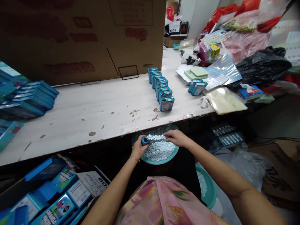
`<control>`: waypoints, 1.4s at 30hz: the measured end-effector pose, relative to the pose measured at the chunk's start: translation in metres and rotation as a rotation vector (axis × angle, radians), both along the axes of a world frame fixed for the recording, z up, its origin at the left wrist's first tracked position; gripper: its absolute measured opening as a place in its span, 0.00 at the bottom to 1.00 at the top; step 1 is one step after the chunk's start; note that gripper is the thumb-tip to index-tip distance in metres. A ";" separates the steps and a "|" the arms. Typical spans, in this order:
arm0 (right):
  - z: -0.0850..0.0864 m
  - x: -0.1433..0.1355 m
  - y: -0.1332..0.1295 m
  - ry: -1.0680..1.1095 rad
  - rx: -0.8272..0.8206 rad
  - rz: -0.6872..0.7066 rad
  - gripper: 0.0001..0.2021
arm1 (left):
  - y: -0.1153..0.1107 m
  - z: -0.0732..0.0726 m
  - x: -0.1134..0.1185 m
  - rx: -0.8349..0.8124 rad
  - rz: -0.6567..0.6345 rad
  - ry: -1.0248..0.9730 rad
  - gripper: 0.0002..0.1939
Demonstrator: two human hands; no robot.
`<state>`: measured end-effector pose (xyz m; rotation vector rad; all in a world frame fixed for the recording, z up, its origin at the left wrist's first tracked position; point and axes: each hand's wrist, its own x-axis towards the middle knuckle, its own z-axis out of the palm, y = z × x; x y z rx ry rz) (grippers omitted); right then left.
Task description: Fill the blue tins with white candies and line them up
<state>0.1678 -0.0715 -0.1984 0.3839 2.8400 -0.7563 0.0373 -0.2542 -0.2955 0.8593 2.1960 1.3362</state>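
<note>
My left hand (138, 148) is closed around a small blue box (145, 140) above a turquoise basin (176, 153). Small round white pellets (159, 151) fill much of that basin. A row of the same pellets (156, 137) lies raised between my two hands, beside the box's end. My right hand (175, 138) has its fingers pinched at the far end of this row. Whether a clear tray or bag carries the pellets there is too small to tell.
A white worktop (112, 106) with worn patches carries a row of blue boxes (167, 103) and a large cardboard box (82, 40). More blue boxes (30, 97) are stacked at left. An open carton of larger blue boxes (58, 209) stands lower left. Another pellet basin (212, 190) sits at right.
</note>
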 end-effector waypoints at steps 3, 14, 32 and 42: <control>0.022 -0.014 -0.012 -0.104 0.210 0.083 0.15 | 0.007 0.005 0.004 -0.075 -0.037 0.054 0.20; 0.054 -0.041 -0.046 -0.170 0.524 0.273 0.11 | 0.006 0.002 0.005 -0.096 -0.047 0.109 0.19; -0.022 0.027 0.018 -0.270 0.488 0.035 0.10 | -0.009 -0.015 -0.007 0.178 0.190 -0.472 0.25; -0.119 0.001 -0.024 -0.151 0.097 -0.272 0.15 | 0.015 -0.017 0.016 0.280 0.180 -0.730 0.25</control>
